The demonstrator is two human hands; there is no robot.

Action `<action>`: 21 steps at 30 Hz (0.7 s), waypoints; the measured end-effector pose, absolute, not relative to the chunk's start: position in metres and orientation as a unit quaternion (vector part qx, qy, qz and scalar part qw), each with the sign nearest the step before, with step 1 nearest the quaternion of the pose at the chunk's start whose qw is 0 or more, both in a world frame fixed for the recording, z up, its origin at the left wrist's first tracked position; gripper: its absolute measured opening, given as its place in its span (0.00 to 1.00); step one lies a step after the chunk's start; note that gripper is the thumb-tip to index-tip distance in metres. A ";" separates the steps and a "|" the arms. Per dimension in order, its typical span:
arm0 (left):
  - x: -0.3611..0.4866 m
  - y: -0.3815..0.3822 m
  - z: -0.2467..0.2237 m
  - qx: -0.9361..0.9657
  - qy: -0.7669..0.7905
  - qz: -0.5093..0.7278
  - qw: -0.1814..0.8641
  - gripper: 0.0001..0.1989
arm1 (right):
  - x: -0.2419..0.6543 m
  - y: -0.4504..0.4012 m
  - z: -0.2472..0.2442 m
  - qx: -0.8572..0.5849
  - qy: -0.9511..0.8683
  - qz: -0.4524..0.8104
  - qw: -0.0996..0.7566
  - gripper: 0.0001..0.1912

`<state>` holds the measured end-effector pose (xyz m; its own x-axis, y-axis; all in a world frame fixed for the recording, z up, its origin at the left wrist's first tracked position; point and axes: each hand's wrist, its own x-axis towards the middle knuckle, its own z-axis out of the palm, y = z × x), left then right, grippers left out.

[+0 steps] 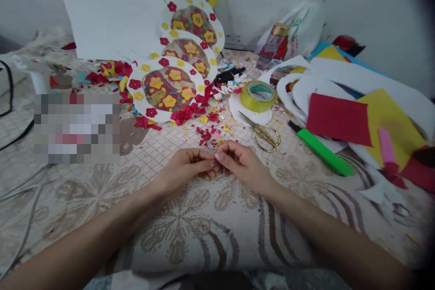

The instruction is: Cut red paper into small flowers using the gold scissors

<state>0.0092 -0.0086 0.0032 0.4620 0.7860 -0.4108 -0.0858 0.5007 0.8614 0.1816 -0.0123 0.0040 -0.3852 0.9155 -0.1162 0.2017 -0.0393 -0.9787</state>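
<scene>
My left hand (195,163) and my right hand (239,163) meet fingertip to fingertip just above the patterned cloth. Both are closed in a pinch, and whatever lies between the fingers is too small or hidden to make out. Beyond them lie red, yellow and pink paper scraps (208,136). Gold-handled scissors (265,136) rest to the right of my right hand, blades pointing away to the left. Past the left hand, three white paper rings with red and yellow paper flowers (170,86) overlap, leaning upright at the back.
A roll of yellow-green tape (258,96) sits on a white paper disc. To the right are a green box cutter (324,152), red paper (340,120) and yellow paper (390,122). A gold-capped bottle (272,47) stands behind. Cables (23,235) run along the left.
</scene>
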 end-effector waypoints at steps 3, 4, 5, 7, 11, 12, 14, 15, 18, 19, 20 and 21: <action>0.009 -0.008 0.004 0.415 0.429 0.277 0.753 0.04 | 0.182 -0.014 0.004 -0.468 -0.639 0.521 0.319 0.11; 0.009 -0.008 0.004 0.416 0.427 0.273 0.755 0.04 | 0.181 -0.014 0.005 -0.469 -0.644 0.512 0.319 0.10; 0.009 -0.008 0.004 0.415 0.425 0.271 0.757 0.04 | 0.181 -0.014 0.005 -0.468 -0.645 0.511 0.321 0.10; 0.009 -0.008 0.004 0.411 0.423 0.274 0.760 0.04 | 0.181 -0.014 0.005 -0.459 -0.633 0.533 0.324 0.10; 0.009 -0.009 0.004 0.401 0.423 0.289 0.759 0.04 | 0.182 -0.011 0.004 -0.436 -0.601 0.585 0.327 0.10; 0.009 -0.009 0.004 0.399 0.423 0.289 0.760 0.04 | 0.182 -0.011 0.004 -0.436 -0.600 0.586 0.327 0.10; 0.009 -0.008 0.004 0.398 0.422 0.283 0.764 0.05 | 0.183 -0.011 0.003 -0.439 -0.603 0.580 0.328 0.10; 0.009 -0.008 0.003 0.399 0.419 0.280 0.766 0.05 | 0.183 -0.011 0.002 -0.442 -0.605 0.576 0.326 0.10; 0.008 -0.007 0.002 0.412 0.408 0.278 0.766 0.06 | 0.183 -0.012 0.002 -0.446 -0.611 0.567 0.324 0.10; 0.008 -0.007 0.003 0.417 0.406 0.279 0.764 0.06 | 0.183 -0.012 0.002 -0.447 -0.612 0.567 0.324 0.10; 0.007 -0.008 0.003 0.420 0.404 0.281 0.762 0.06 | 0.183 -0.011 0.002 -0.447 -0.611 0.567 0.324 0.10; 0.007 -0.008 0.003 0.419 0.404 0.286 0.761 0.06 | 0.183 -0.011 0.003 -0.447 -0.610 0.568 0.325 0.11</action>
<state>0.0073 -0.0077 0.0030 0.5106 0.7735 -0.3754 -0.0963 0.4853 0.8690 0.1826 -0.0113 0.0026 -0.3886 0.9148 -0.1105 0.1759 -0.0441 -0.9834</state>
